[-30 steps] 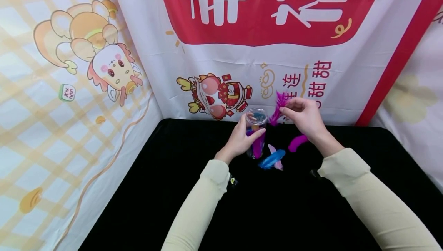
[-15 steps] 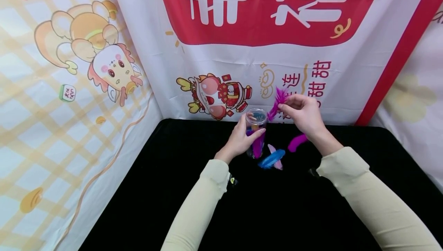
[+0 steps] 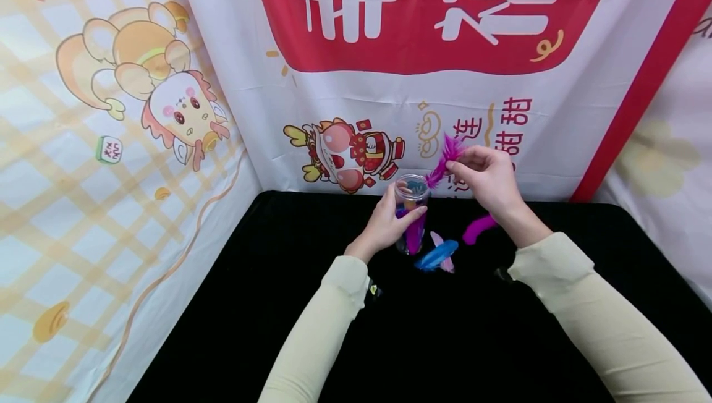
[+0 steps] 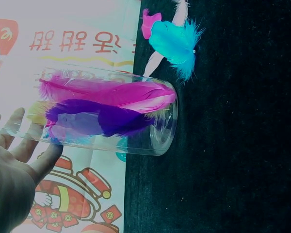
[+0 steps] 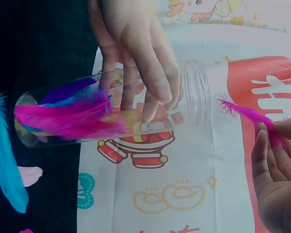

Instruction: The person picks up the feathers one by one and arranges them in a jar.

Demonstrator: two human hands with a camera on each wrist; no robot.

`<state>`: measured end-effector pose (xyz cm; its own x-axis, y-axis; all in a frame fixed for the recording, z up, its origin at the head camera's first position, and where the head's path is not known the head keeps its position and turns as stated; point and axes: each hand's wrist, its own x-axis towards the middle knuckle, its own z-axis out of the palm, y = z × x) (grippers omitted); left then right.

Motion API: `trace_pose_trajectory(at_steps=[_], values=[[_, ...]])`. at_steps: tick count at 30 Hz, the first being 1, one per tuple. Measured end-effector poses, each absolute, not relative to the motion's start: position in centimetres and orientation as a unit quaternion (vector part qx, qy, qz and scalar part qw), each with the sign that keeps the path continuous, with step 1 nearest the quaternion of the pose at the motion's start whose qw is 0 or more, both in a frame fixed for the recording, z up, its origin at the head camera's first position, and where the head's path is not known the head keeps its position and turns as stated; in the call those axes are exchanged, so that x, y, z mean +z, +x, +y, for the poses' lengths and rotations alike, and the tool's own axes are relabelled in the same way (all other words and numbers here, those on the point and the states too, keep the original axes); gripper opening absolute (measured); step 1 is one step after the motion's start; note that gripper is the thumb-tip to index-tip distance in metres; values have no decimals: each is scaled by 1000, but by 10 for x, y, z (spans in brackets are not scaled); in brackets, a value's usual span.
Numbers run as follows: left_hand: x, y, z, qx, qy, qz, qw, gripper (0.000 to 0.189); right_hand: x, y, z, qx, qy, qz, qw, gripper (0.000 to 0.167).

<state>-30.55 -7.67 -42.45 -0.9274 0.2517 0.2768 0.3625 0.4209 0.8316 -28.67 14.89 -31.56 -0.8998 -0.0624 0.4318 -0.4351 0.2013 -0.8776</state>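
My left hand (image 3: pixel 384 225) grips a clear jar (image 3: pixel 411 205) around its side, thumb across the front. Inside it lie several feathers; the left wrist view shows a magenta feather (image 4: pixel 111 94) and a purple feather (image 4: pixel 97 119) through the wall. Between thumb and fingers my right hand (image 3: pixel 492 183) pinches a magenta feather (image 3: pixel 444 162). Its lower tip points at the open mouth of the jar, beside the rim; a small gap separates them in the right wrist view (image 5: pixel 213 99).
On the black tabletop (image 3: pixel 445 341), a blue feather (image 3: pixel 437 256) lies across a pale pink feather (image 3: pixel 447 265), just right of the jar. Another magenta feather (image 3: pixel 478 230) lies under my right hand. A printed cloth (image 3: pixel 345 94) hangs behind the table.
My right hand has risen slightly, and the pinched magenta feather has shifted left, its lower tip closer to the jar's rim. The left hand and jar have stayed put.
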Motion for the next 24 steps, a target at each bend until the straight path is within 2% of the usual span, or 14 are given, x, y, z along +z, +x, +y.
trace_pose_trajectory(at_steps=[11,19,24], values=[[-424,-306,-77,-508,-185,-840,49,86,-309,-290,141,597,178,-769,142,24],[-423,-306,-77,-503,-183,-843,54,85,-306,-299,131,560,199,-788,162,19],[-424,-306,-77,-505,-180,-843,49,85,-305,-301,125,556,210,-789,155,19]])
